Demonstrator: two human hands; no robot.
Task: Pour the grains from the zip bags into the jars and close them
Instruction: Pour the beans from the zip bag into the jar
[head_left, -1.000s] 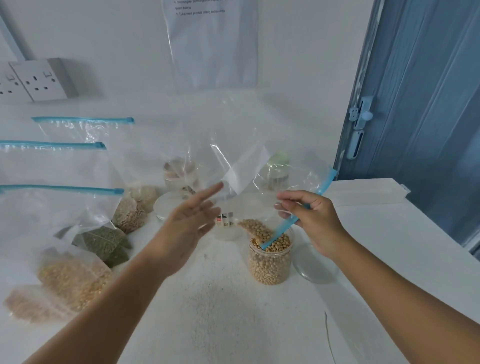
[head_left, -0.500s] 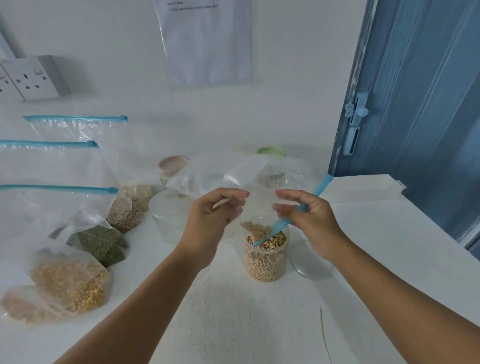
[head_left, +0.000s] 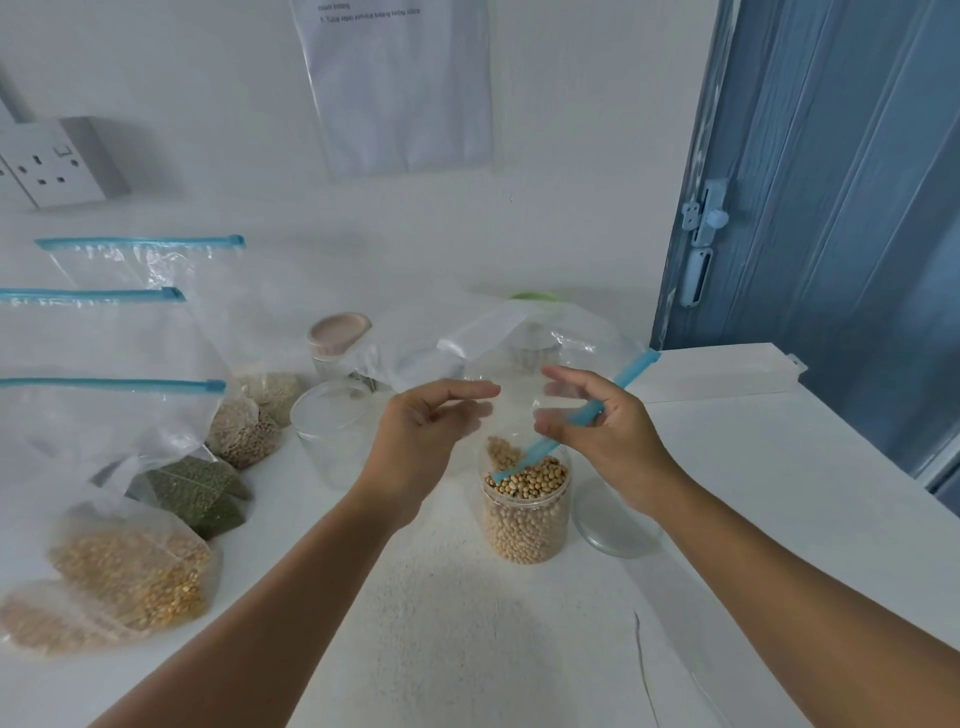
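A clear jar (head_left: 527, 512) almost full of pale soybeans stands open at the table's middle. Over its mouth hangs a nearly empty clear zip bag (head_left: 545, 338). The low end of the bag's blue zip strip (head_left: 524, 460) dips into the jar, and a few beans lie at the bag's mouth. My right hand (head_left: 608, 441) grips the strip just right of the jar. My left hand (head_left: 426, 441) is left of the jar, its curled fingers and thumb pinching the bag's clear film. The jar's clear lid (head_left: 615, 519) lies flat on the table to the right.
An empty clear jar (head_left: 332, 431) stands left of my hands, and a pink-lidded jar (head_left: 337, 338) behind it. A green lid (head_left: 532, 297) shows behind the bag. Several filled zip bags lean at the left: yellow grain (head_left: 135, 577), green beans (head_left: 197, 493), beige grain (head_left: 249, 426). A blue door (head_left: 831, 234) is at the right.
My left hand went from open and reaching to pinching the bag's film. The raised bag has sunk and folded down over the jar. My right hand kept hold of the zip strip.
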